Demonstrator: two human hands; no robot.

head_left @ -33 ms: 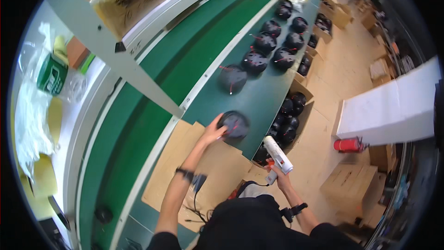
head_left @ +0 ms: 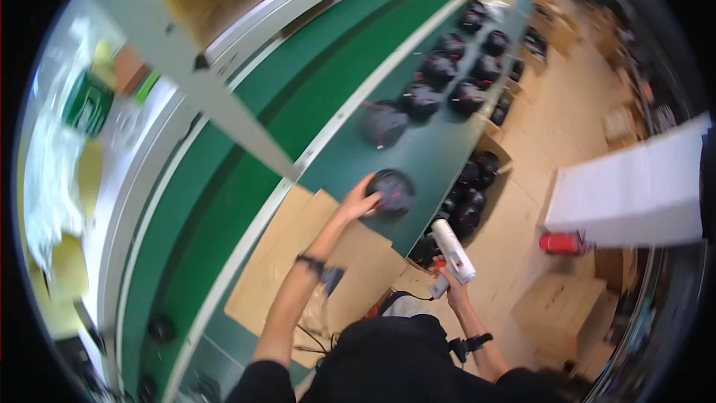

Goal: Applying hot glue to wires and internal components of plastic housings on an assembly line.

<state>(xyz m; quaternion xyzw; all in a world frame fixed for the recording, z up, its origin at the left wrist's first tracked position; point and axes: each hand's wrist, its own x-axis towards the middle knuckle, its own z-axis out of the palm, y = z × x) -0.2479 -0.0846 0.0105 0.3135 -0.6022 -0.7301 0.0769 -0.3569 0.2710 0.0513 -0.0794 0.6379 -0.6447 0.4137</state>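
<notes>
My left hand [head_left: 364, 200] grips the near left side of a black, rounded helmet [head_left: 391, 192] with red markings, its fingers curled at the rim. This helmet is at the near end of the green bench [head_left: 328, 168], beside a sheet of cardboard [head_left: 350, 261]. In my right hand [head_left: 452, 283] is a white, corded heat gun [head_left: 453, 251] with an orange trigger, its barrel pointing away from me. Farther along the bench, a greyish, blurred helmet [head_left: 384, 125] leads two rows of similar black helmets [head_left: 422, 100].
An open carton [head_left: 490, 194] of black helmets stands right of the bench. Left lies a green conveyor belt [head_left: 224, 186], crossed by a white post [head_left: 224, 116]. A red fire extinguisher [head_left: 563, 243] and a brown box [head_left: 559, 306] are on the floor at right.
My left hand and the helmet it grips have shifted slightly right and away from me. The whole view has tilted a little. My right hand still holds the heat gun.
</notes>
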